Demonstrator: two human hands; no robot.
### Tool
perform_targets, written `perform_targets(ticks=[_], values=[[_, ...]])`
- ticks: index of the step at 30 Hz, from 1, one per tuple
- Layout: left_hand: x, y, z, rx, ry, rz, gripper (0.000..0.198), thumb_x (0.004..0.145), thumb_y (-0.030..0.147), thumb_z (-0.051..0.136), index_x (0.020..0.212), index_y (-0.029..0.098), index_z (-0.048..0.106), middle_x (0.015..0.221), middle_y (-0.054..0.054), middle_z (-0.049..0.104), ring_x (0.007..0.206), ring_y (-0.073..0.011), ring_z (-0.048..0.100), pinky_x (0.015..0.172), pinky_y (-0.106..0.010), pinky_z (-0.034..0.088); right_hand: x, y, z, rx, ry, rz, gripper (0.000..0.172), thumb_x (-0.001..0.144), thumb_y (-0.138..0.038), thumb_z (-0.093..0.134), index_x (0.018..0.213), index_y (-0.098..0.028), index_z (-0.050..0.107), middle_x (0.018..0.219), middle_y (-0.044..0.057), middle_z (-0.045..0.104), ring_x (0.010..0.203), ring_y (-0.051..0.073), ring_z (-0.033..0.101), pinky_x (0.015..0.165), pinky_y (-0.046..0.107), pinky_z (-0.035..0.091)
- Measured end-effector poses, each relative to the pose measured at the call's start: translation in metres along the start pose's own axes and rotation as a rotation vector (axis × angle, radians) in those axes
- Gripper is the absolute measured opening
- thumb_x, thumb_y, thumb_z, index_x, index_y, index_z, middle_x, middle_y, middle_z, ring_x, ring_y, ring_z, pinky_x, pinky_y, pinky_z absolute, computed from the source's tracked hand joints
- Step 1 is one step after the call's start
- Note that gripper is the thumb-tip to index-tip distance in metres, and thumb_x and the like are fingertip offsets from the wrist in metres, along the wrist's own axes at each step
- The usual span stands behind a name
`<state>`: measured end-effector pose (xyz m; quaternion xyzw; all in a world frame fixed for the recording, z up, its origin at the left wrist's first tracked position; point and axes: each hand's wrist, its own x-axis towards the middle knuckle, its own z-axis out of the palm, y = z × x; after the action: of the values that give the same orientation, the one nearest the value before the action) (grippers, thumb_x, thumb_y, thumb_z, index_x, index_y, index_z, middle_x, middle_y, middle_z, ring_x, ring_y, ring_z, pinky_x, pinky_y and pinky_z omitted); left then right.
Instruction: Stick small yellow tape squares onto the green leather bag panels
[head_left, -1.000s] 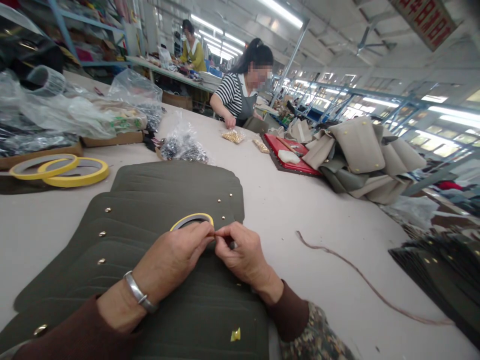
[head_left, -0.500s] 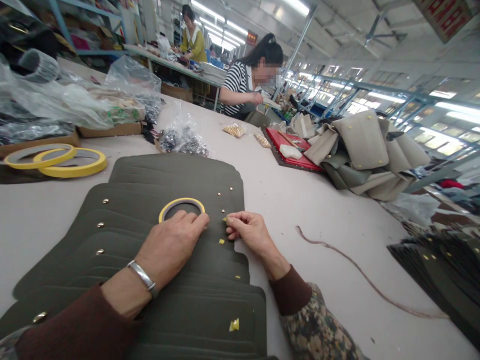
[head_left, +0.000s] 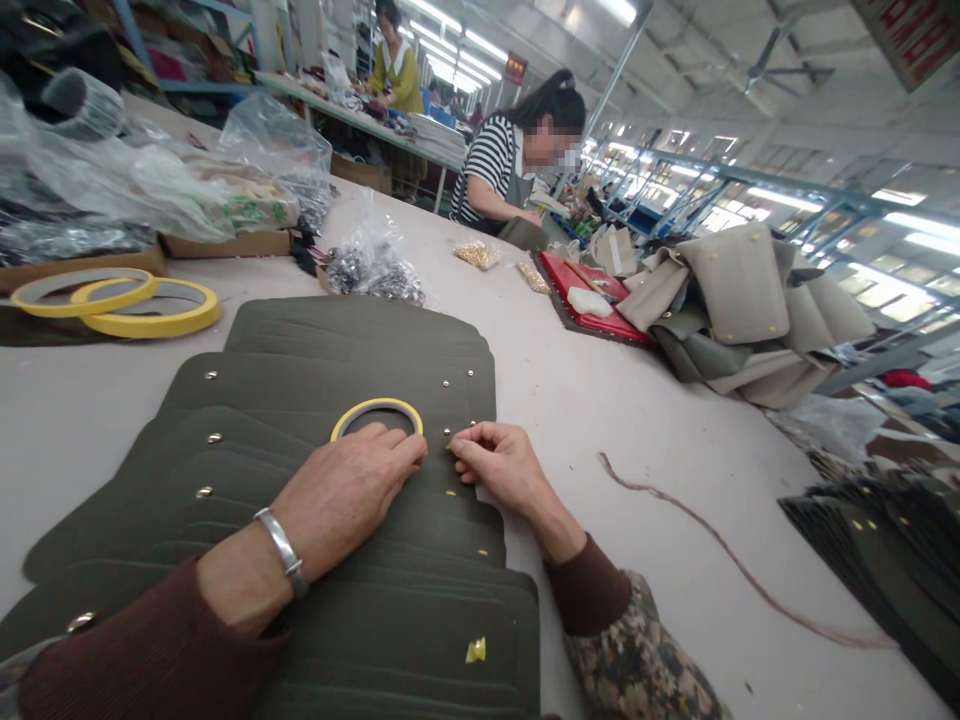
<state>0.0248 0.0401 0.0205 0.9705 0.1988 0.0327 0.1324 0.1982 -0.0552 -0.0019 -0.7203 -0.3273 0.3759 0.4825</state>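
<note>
My left hand (head_left: 352,490) is closed on the near rim of a roll of yellow tape (head_left: 376,405), over a stack of dark green panels (head_left: 360,335). To its right, my right hand (head_left: 499,470) pinches a small bit of yellow tape (head_left: 450,447) between thumb and finger at the panels' right edge. Small gold studs (head_left: 446,384) show beyond my right fingertips. Larger gold studs (head_left: 215,438) run along the panels' left side. Nearer me, a crumpled yellow tape piece (head_left: 476,650) sticks to a lower panel. The panels lie overlapped in steps.
Two more yellow tape rolls (head_left: 154,305) lie at left. Bags of metal parts (head_left: 375,265) and gold pieces (head_left: 478,254) stand farther back. A brown cord (head_left: 697,520) crosses the table at right. Beige and green pieces (head_left: 739,290) are heaped beyond a red board (head_left: 574,285). A co-worker (head_left: 502,165) sits opposite.
The view has shifted slightly. Another gold stud now shows by my right fingertips, and the two farthest left studs sit farther apart. Both hands keep their grips. The co-worker's hand has lowered.
</note>
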Motion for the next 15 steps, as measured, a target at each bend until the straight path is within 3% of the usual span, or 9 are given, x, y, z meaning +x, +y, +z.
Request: perform_targets(ticks=[8, 13, 15], values=[[-0.005, 0.005, -0.002, 0.013, -0.062, 0.037, 0.019, 0.097, 0.022, 0.039, 0.092, 0.021, 0.057, 0.092, -0.006, 0.065, 0.087, -0.0246, 0.059, 0.076, -0.039, 0.046, -0.003, -0.002, -0.002, -0.028, -0.047, 0.122, 0.008, 0.082, -0.018, 0.063, 0.077, -0.014, 0.067, 0.056, -0.002, 0.065, 0.044, 0.007, 0.06, 0.047, 0.017, 0.049], [-0.003, 0.002, -0.001, -0.086, -0.004, 0.066, 0.021, 0.098, 0.025, 0.036, 0.091, 0.021, 0.055, 0.092, -0.006, 0.064, 0.088, -0.0239, 0.058, 0.076, -0.038, 0.045, -0.012, -0.005, 0.0, -0.322, -0.014, -0.242, 0.009, 0.08, -0.017, 0.061, 0.08, -0.016, 0.071, 0.066, 0.0, 0.07, 0.059, 0.011, 0.065, 0.057, 0.02, 0.049], [-0.004, -0.002, -0.001, -0.172, 0.028, 0.07, 0.021, 0.098, 0.028, 0.035, 0.092, 0.022, 0.055, 0.092, -0.004, 0.064, 0.088, -0.0222, 0.059, 0.077, -0.036, 0.044, -0.017, -0.008, -0.002, -0.475, -0.032, -0.315, 0.012, 0.079, -0.013, 0.06, 0.078, -0.017, 0.071, 0.068, 0.0, 0.071, 0.061, 0.011, 0.064, 0.059, 0.02, 0.047]])
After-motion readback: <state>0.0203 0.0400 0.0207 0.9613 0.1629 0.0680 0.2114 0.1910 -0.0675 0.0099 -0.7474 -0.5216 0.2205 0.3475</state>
